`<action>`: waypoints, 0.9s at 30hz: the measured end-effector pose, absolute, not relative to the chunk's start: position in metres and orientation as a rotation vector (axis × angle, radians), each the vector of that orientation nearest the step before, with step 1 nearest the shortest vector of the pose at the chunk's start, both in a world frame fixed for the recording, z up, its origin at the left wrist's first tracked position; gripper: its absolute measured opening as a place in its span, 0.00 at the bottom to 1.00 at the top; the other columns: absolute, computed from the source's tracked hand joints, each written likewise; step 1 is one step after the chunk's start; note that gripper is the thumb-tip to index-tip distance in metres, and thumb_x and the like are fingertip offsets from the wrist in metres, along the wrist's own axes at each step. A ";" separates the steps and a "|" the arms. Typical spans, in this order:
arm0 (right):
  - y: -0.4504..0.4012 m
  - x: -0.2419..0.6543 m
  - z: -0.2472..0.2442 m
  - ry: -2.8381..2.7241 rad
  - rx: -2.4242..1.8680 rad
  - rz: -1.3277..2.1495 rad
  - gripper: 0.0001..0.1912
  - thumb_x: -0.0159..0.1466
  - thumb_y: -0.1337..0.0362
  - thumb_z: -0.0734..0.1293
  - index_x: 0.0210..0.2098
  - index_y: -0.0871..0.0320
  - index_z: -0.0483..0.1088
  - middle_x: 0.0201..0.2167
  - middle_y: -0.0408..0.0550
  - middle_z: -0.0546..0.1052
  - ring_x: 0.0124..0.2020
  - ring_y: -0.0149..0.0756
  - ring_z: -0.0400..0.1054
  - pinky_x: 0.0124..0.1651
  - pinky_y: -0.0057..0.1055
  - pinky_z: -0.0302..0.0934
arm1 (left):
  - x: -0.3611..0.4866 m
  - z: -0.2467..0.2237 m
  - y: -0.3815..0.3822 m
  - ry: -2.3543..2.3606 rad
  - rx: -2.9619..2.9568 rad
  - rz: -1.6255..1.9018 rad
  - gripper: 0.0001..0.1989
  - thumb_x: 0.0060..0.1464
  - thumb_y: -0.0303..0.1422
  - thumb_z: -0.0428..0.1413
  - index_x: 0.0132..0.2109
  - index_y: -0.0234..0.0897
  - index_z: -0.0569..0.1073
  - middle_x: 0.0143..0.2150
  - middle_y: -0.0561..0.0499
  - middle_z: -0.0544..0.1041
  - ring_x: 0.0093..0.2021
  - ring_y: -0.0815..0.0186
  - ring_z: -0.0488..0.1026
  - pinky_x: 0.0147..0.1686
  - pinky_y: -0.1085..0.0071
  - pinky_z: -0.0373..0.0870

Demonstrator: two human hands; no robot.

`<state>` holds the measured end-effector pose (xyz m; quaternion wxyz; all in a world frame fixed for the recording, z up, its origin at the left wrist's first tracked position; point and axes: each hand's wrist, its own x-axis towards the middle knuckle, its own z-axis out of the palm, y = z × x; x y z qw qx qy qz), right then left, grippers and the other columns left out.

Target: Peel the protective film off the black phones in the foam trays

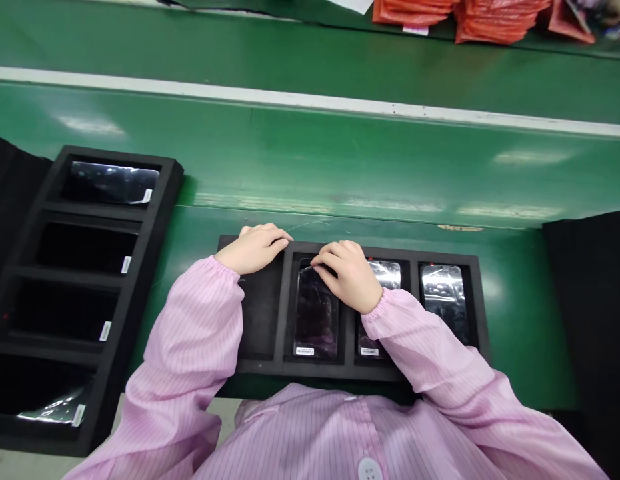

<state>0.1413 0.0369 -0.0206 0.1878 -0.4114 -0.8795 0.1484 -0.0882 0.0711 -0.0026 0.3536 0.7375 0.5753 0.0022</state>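
A black foam tray [279, 313] lies in front of me, with several compartments. Its leftmost compartment holds no panel. A dark glossy panel [316, 313] with a white label sits in the second one, and two more panels, one partly under my right sleeve and another [445, 293], lie to the right. My left hand [255, 248] rests on the tray's upper left edge, fingers apart, holding nothing. My right hand [347, 270] is at the top edge of the second panel, thumb and index finger pinched together; what they hold, if anything, is too small to tell.
At the left stands another black foam tray [110, 287] with several labelled dark panels. Red packets [495, 20] are stacked on the green shelf at the top right. A black block [595, 320] stands at the right edge.
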 end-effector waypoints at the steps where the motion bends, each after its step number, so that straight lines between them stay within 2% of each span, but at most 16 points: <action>1: 0.036 0.141 -0.019 -2.481 -1.154 0.427 0.04 0.66 0.68 0.66 0.37 0.57 0.73 0.38 0.45 0.76 0.40 0.36 0.64 0.50 0.36 0.56 | -0.088 -0.003 0.071 1.485 1.909 0.006 0.20 0.64 0.40 0.40 0.52 0.46 0.74 0.56 0.50 0.74 0.61 0.57 0.65 0.65 0.49 0.49; 6: 0.025 0.141 -0.017 -2.471 -1.127 0.376 0.05 0.66 0.71 0.63 0.37 0.58 0.70 0.40 0.45 0.77 0.41 0.36 0.68 0.62 0.44 0.54 | -0.089 -0.003 0.071 1.484 1.921 0.019 0.19 0.64 0.40 0.41 0.51 0.46 0.74 0.55 0.50 0.75 0.61 0.59 0.66 0.65 0.50 0.49; 9: 0.026 0.145 -0.017 -2.466 -1.076 0.383 0.07 0.65 0.74 0.61 0.35 0.58 0.69 0.40 0.46 0.79 0.41 0.35 0.71 0.62 0.42 0.57 | -0.089 -0.003 0.072 1.484 1.922 0.017 0.19 0.65 0.40 0.41 0.52 0.46 0.74 0.56 0.50 0.74 0.61 0.59 0.66 0.65 0.50 0.49; 11: 0.030 0.150 -0.017 -2.468 -1.046 0.415 0.09 0.63 0.77 0.60 0.32 0.58 0.69 0.38 0.46 0.79 0.41 0.34 0.73 0.59 0.38 0.61 | -0.089 -0.003 0.072 1.483 1.921 0.011 0.20 0.65 0.40 0.41 0.52 0.46 0.74 0.56 0.50 0.74 0.61 0.59 0.66 0.65 0.51 0.49; 14: 0.039 0.159 -0.013 -2.435 -1.037 0.518 0.11 0.58 0.78 0.59 0.28 0.58 0.67 0.36 0.45 0.80 0.40 0.34 0.75 0.49 0.31 0.67 | -0.090 -0.004 0.072 1.482 1.924 0.016 0.20 0.64 0.39 0.41 0.52 0.45 0.74 0.56 0.50 0.74 0.61 0.58 0.65 0.65 0.52 0.50; 17: 0.046 0.166 -0.009 -2.339 -1.045 0.655 0.10 0.55 0.78 0.59 0.26 0.58 0.66 0.37 0.45 0.80 0.40 0.35 0.76 0.41 0.28 0.68 | -0.090 -0.005 0.072 1.471 1.927 0.033 0.20 0.65 0.40 0.41 0.52 0.45 0.74 0.55 0.50 0.75 0.61 0.58 0.65 0.64 0.52 0.51; 22: 0.052 0.169 -0.006 -2.231 -1.058 0.820 0.10 0.52 0.78 0.59 0.25 0.58 0.65 0.36 0.46 0.81 0.38 0.36 0.77 0.43 0.30 0.69 | -0.092 -0.006 0.073 1.457 1.933 0.041 0.20 0.64 0.40 0.41 0.52 0.44 0.74 0.54 0.49 0.75 0.61 0.57 0.65 0.63 0.52 0.52; 27: 0.053 0.169 -0.006 -2.235 -1.067 0.837 0.09 0.53 0.77 0.59 0.25 0.58 0.65 0.36 0.47 0.80 0.38 0.37 0.77 0.43 0.31 0.69 | -0.091 -0.004 0.074 1.457 1.938 0.023 0.20 0.65 0.39 0.40 0.53 0.43 0.74 0.54 0.48 0.74 0.60 0.57 0.66 0.62 0.53 0.53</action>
